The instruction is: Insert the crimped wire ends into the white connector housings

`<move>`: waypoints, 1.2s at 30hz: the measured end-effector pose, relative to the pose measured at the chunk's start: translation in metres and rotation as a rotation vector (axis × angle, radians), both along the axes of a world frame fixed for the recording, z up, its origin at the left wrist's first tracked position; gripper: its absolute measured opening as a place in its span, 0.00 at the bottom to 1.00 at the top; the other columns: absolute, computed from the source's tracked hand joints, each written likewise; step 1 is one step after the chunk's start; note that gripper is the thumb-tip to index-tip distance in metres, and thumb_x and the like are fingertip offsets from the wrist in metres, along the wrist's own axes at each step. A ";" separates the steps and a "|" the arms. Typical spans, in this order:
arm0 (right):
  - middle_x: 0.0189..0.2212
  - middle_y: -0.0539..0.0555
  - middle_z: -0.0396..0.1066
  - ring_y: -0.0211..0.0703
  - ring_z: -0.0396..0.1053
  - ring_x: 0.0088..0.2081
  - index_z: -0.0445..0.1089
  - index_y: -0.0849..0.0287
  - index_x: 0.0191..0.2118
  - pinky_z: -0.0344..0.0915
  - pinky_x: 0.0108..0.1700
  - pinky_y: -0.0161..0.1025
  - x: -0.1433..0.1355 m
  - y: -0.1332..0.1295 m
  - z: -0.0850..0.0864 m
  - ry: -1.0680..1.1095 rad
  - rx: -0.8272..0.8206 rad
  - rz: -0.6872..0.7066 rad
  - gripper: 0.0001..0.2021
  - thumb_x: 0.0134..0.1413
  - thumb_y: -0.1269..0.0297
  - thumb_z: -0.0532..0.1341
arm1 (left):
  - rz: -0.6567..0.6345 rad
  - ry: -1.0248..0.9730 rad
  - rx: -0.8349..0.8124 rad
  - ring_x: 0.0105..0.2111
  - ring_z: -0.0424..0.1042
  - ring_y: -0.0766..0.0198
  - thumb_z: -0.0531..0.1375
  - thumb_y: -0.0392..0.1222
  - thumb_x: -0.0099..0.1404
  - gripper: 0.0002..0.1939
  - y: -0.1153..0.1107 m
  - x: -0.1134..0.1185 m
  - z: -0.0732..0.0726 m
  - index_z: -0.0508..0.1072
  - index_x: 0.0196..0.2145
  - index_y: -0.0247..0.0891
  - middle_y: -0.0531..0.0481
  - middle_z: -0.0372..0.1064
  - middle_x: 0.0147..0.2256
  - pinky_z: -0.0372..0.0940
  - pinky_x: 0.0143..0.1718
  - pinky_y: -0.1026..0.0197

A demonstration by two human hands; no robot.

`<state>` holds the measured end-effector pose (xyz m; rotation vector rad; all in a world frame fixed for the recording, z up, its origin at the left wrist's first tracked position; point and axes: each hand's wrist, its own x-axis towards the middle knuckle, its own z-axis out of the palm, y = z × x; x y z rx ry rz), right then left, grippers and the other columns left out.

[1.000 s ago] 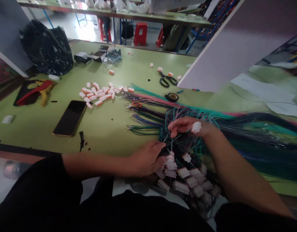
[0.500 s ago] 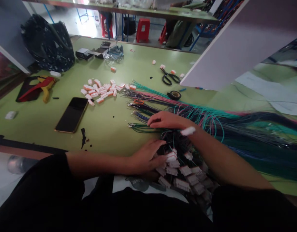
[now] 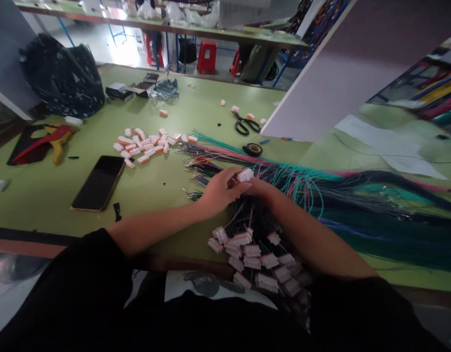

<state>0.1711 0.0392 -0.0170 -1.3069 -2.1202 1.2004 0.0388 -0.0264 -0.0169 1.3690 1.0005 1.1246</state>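
Observation:
My left hand [image 3: 220,191] is closed, thumb and fingers pinching a white connector housing [image 3: 245,175] above the wire bundles. My right hand [image 3: 255,187] is right behind it, close to the same connector; its fingers are hidden by my left hand. Under both hands run long bundles of green, pink, black and blue wires [image 3: 295,177], with bare crimped ends at the left. Below my hands, at the table's front edge, hangs a cluster of wired white connectors [image 3: 252,251].
Loose white-and-orange connectors [image 3: 146,144] lie in a pile. A phone [image 3: 99,183], red-and-yellow pliers [image 3: 51,142], black scissors [image 3: 243,123] and a tape roll [image 3: 252,149] rest on the green table. A white panel [image 3: 321,83] rises at right.
My left hand has moved up from the connector cluster to my right hand and now pinches a connector. The view has shifted slightly, so the table items sit further left.

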 end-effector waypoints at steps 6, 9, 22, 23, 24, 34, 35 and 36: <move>0.30 0.56 0.73 0.46 0.69 0.33 0.71 0.61 0.36 0.64 0.38 0.43 0.034 0.056 0.005 -0.174 0.228 -0.299 0.12 0.47 0.68 0.53 | -0.169 -0.459 -0.345 0.18 0.68 0.71 0.56 0.38 0.60 0.06 0.009 0.006 0.005 0.64 0.35 0.35 0.54 0.67 0.25 0.60 0.17 0.69; 0.41 0.61 0.73 0.54 0.68 0.44 0.71 0.60 0.40 0.62 0.47 0.50 0.044 0.082 0.000 -0.473 0.400 -0.432 0.14 0.44 0.71 0.56 | -0.213 -0.580 -0.422 0.16 0.67 0.72 0.55 0.36 0.60 0.03 0.013 0.006 0.003 0.64 0.34 0.35 0.53 0.68 0.27 0.59 0.15 0.68; 0.36 0.52 0.75 0.44 0.71 0.36 0.73 0.54 0.40 0.66 0.41 0.43 0.046 -0.007 0.062 -0.009 0.211 -0.134 0.13 0.46 0.64 0.60 | 0.001 -0.292 -0.219 0.11 0.60 0.76 0.53 0.37 0.62 0.02 0.028 0.006 0.000 0.61 0.31 0.37 0.59 0.63 0.23 0.50 0.11 0.70; 0.36 0.52 0.75 0.44 0.70 0.37 0.74 0.53 0.39 0.65 0.41 0.43 0.043 -0.019 0.066 -0.077 0.255 -0.120 0.12 0.45 0.65 0.60 | 0.013 -0.242 -0.184 0.11 0.60 0.75 0.52 0.37 0.62 0.02 0.028 0.006 0.000 0.61 0.31 0.37 0.59 0.62 0.22 0.51 0.11 0.70; 0.36 0.52 0.75 0.45 0.71 0.37 0.74 0.53 0.38 0.65 0.41 0.43 0.040 -0.028 0.067 -0.144 0.311 -0.123 0.12 0.45 0.66 0.59 | 0.019 -0.192 -0.151 0.11 0.60 0.75 0.52 0.38 0.62 0.02 0.027 0.005 0.000 0.61 0.31 0.37 0.60 0.61 0.20 0.51 0.12 0.69; 0.39 0.54 0.76 0.49 0.72 0.41 0.72 0.57 0.41 0.66 0.41 0.43 0.025 -0.049 0.056 -0.478 0.627 -0.113 0.13 0.50 0.68 0.54 | 0.092 0.145 0.022 0.19 0.60 0.71 0.57 0.42 0.59 0.08 0.020 0.004 0.001 0.61 0.27 0.37 0.59 0.58 0.19 0.54 0.22 0.67; 0.39 0.55 0.76 0.49 0.72 0.41 0.72 0.57 0.41 0.66 0.41 0.43 0.025 -0.050 0.056 -0.488 0.639 -0.109 0.13 0.51 0.67 0.54 | 0.112 0.171 0.035 0.19 0.59 0.72 0.57 0.43 0.59 0.10 0.022 0.004 0.001 0.60 0.26 0.37 0.59 0.58 0.19 0.53 0.22 0.68; 0.39 0.55 0.76 0.49 0.72 0.40 0.72 0.57 0.42 0.66 0.40 0.44 0.025 -0.051 0.056 -0.496 0.648 -0.107 0.13 0.51 0.67 0.54 | 0.118 0.183 0.035 0.18 0.58 0.73 0.57 0.42 0.59 0.10 0.023 0.004 0.002 0.60 0.25 0.37 0.59 0.58 0.18 0.52 0.21 0.68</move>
